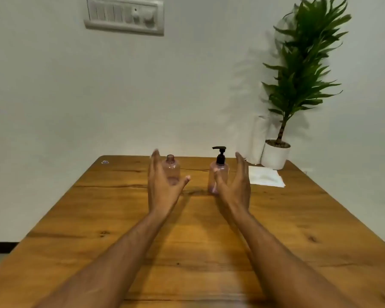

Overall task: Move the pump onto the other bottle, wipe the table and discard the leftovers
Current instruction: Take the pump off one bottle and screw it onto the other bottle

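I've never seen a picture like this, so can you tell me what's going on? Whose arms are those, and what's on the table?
A person wears a camera on their head, so you see their own arms from above. The left hand and right hand are open and hold nothing. On the wooden table stand two clear pink bottles: the open bottle has no top, and the pump bottle has a black pump. A white paper napkin lies at the right, beside a potted plant.

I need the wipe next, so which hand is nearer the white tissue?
Right. The right hand is open just left of the white tissue; the left hand is farther left, by the open bottle.
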`<action>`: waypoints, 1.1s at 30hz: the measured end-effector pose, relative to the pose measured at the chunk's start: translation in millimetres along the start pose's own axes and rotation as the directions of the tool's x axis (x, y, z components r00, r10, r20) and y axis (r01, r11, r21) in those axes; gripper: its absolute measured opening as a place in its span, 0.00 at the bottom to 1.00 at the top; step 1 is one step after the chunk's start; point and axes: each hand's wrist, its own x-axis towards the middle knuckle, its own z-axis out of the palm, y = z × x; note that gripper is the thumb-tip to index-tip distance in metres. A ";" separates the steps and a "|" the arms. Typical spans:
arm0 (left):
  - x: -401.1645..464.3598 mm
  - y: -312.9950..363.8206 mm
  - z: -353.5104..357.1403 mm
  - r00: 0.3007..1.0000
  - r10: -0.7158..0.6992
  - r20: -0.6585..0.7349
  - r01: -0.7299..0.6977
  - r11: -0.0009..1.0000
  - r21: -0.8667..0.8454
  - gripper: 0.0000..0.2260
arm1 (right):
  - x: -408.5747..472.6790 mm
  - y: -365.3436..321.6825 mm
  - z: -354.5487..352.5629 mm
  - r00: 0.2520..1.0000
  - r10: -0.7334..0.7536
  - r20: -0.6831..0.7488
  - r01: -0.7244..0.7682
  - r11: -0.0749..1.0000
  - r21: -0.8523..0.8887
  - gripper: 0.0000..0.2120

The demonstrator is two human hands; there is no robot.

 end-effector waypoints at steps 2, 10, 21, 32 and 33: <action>0.8 -12.3 3.9 0.992 -0.128 0.011 0.128 0.990 -0.064 0.57 | -4.1 9.7 10.1 0.996 0.087 0.015 -0.087 0.996 0.029 0.45; 16.9 -49.9 13.9 0.963 -0.248 0.109 0.260 0.960 -0.108 0.51 | 3.2 25.7 18.7 0.975 0.217 0.051 -0.222 0.966 0.132 0.48; -20.9 -45.3 -14.2 0.937 -0.183 0.297 0.225 0.967 -0.116 0.57 | -35.2 19.4 -14.1 0.941 0.238 0.240 -0.281 0.945 0.169 0.35; -68.6 -38.4 -36.1 0.928 -0.150 0.341 0.196 0.975 -0.106 0.64 | -84.0 6.5 -57.5 0.949 0.188 0.253 -0.234 0.958 0.168 0.35; -69.1 -39.4 -34.8 0.934 -0.133 0.332 0.175 0.979 -0.101 0.63 | -84.2 5.7 -56.4 0.949 0.185 0.256 -0.230 0.960 0.158 0.35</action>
